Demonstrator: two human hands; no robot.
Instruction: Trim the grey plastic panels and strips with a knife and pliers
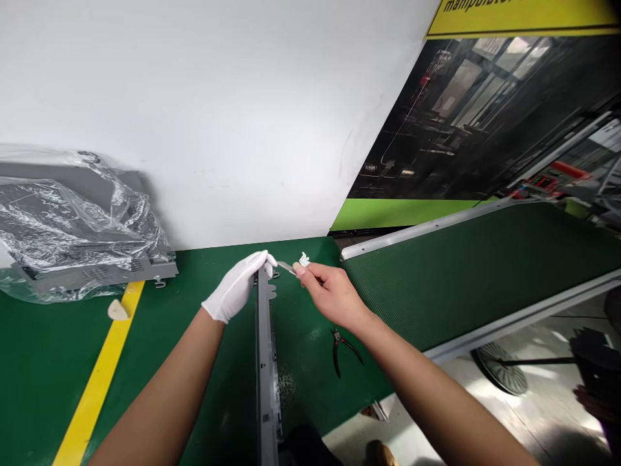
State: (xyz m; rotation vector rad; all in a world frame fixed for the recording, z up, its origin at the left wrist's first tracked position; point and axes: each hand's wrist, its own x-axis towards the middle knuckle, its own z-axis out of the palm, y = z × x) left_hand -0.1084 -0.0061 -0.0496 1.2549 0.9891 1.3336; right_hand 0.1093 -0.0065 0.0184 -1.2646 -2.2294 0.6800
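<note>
My left hand (239,287), in a white glove, is closed round the far end of a long grey panel (264,369). The panel stands on its narrow edge and runs from there toward my body. My bare right hand (334,294) pinches a thin metal blade (287,267) whose handle is hidden in the fingers. Its tip points left and lies close to the gloved fingertips; whether it touches the panel I cannot tell. Diagonal cutters (338,343) with black and red handles lie on the table below my right hand. Just beyond the right fingers is a small white piece (305,259).
On the left of the green table (213,362) sits a grey housing (72,213) wrapped in clear plastic. Beside it lies a pale half-round piece (118,310) at the yellow stripe (104,369). A conveyor belt (475,272) adjoins the table at right. The white wall (218,116) stands behind.
</note>
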